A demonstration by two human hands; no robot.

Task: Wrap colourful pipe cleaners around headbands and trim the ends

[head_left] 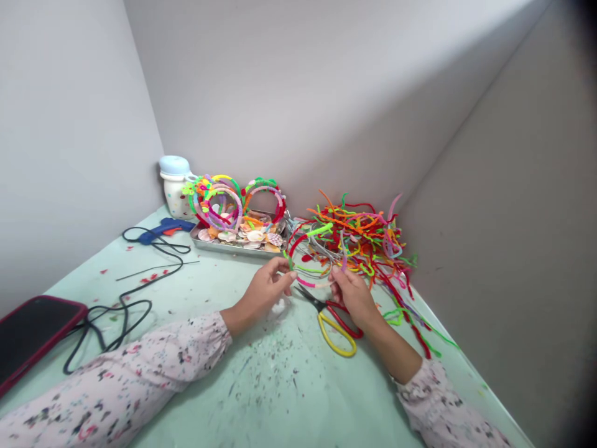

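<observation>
Between my two hands is a hoop-shaped headband (305, 283) wrapped in red, green, pink, pale and purple pipe cleaner. My left hand (265, 287) pinches its left side at a green stretch, thumb and fingertips together. On the right, my right hand (355, 297) has its fingers closed on the band near the purple part. Scissors (338, 333) with one yellow and one red handle lie on the table just below, partly covered by my right hand. A heap of coloured pipe cleaners (368, 233) spreads behind my right hand.
A metal tray (233, 247) of seashells stands at the back, with several finished-looking wrapped headbands (224, 205) on it. Left of it are a white jar (176, 193) with a blue lid and a blue glue gun (161, 230). A black cord (125, 305) and a phone (37, 336) lie nearer.
</observation>
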